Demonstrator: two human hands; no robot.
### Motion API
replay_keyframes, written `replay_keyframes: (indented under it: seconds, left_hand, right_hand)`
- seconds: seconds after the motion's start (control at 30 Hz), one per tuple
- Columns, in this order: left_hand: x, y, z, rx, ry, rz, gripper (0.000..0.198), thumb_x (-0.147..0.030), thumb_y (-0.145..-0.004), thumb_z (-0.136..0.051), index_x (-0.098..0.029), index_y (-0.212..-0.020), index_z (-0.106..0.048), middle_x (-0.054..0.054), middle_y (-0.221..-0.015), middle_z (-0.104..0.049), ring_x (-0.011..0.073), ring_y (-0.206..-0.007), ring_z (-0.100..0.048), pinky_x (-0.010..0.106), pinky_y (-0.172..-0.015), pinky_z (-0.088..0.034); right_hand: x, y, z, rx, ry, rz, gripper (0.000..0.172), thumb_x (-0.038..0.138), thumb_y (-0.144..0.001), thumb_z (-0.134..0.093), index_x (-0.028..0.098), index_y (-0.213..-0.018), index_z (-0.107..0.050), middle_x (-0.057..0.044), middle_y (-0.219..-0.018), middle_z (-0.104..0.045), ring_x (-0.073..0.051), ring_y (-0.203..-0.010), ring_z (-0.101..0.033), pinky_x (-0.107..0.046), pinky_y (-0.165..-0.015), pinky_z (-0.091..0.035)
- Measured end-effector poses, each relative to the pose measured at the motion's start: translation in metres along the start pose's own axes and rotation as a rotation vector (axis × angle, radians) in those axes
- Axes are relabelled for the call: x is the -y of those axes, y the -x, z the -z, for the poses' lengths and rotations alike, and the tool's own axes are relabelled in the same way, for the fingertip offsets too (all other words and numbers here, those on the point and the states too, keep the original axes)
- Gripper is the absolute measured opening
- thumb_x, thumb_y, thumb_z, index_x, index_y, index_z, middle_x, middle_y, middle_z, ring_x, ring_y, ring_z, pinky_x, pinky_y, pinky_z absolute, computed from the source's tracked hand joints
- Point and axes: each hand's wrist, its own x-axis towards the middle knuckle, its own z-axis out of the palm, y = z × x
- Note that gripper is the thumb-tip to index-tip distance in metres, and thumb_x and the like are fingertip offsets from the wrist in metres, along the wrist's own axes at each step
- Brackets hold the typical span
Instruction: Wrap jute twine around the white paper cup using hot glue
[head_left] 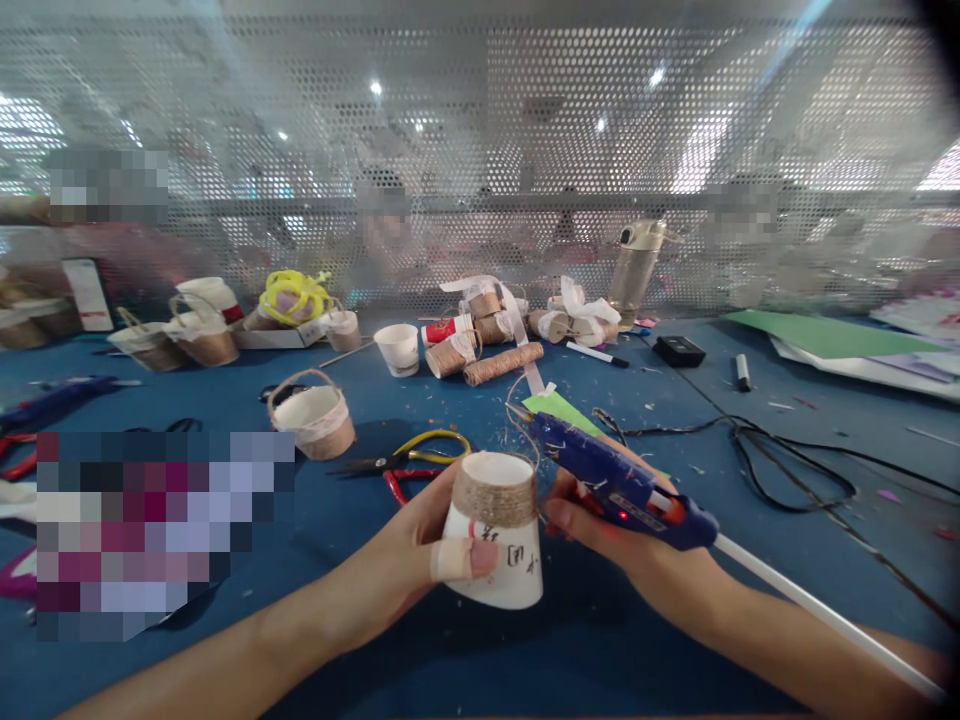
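My left hand (420, 555) is closed around a white paper cup (501, 560) held upside down, thumb with a plaster across its side. A band of brown twine is wound round the cup's upper part. My right hand (600, 525) grips a blue hot glue gun (622, 480) with a white glue stick sticking out the back. The gun's nozzle points at the twine band near the cup's top right edge. A loose strand of twine curls up from there.
On the blue table lie scissors (409, 455), a twine-wrapped cup basket (313, 418), a plain cup (397, 348), twine rolls (502, 365), green paper (825, 335), a black cable (780, 460) and a bottle (634, 265). A perforated screen stands behind, with people beyond it.
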Motion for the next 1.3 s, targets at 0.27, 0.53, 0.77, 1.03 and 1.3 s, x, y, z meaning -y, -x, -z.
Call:
replay_keyframes:
  seconds: [0.27,0.53,0.77,1.03,1.3]
  left_hand:
    - [-0.001,0.001,-0.003,-0.015,-0.011,0.028,0.062,-0.037,-0.074,-0.096,-0.028,-0.132,-0.074,0.009,-0.131,-0.081,0.0318,-0.123,-0.071,0.036,-0.095,-0.054]
    - [-0.002,0.002,-0.005,-0.039,-0.056,0.046,0.071,-0.042,-0.072,-0.096,-0.026,-0.136,-0.070,0.012,-0.136,-0.078,0.0370,-0.129,-0.067,0.038,-0.097,-0.053]
    - [-0.004,0.000,-0.013,-0.101,-0.077,0.004,0.075,-0.042,-0.071,-0.099,-0.028,-0.138,-0.067,0.009,-0.148,-0.072,0.0356,-0.141,-0.060,0.040,-0.106,-0.048]
    - [-0.006,-0.002,-0.012,-0.118,-0.044,-0.059,0.065,-0.038,-0.066,-0.102,-0.022,-0.123,-0.074,0.011,-0.128,-0.081,0.0320,-0.119,-0.072,0.037,-0.095,-0.051]
    - [-0.006,0.001,-0.006,-0.042,0.001,-0.115,0.056,-0.037,-0.070,-0.099,-0.024,-0.120,-0.077,0.007,-0.115,-0.084,0.0235,-0.100,-0.075,0.030,-0.084,-0.053]
  right_hand:
    - [0.000,0.001,-0.003,-0.044,0.050,0.020,0.026,0.035,-0.080,-0.089,0.023,-0.084,-0.067,0.005,-0.079,-0.071,-0.013,-0.072,-0.064,-0.027,-0.070,-0.053]
    - [-0.002,0.001,-0.003,-0.007,0.049,0.049,0.023,0.033,-0.085,-0.086,0.024,-0.087,-0.065,0.005,-0.080,-0.070,-0.012,-0.071,-0.062,-0.025,-0.068,-0.051]
    - [0.002,-0.002,-0.009,-0.069,0.019,0.106,0.023,0.029,-0.079,-0.089,0.023,-0.080,-0.067,0.004,-0.074,-0.071,-0.012,-0.068,-0.069,-0.024,-0.068,-0.059]
    - [0.001,0.000,-0.009,-0.034,-0.002,0.081,0.021,0.032,-0.081,-0.090,0.024,-0.083,-0.070,0.004,-0.079,-0.074,-0.013,-0.071,-0.071,-0.027,-0.072,-0.063]
    - [-0.002,-0.003,-0.003,-0.111,0.086,0.127,0.023,0.045,-0.086,-0.086,0.025,-0.093,-0.076,-0.001,-0.095,-0.079,-0.018,-0.087,-0.074,-0.031,-0.083,-0.059]
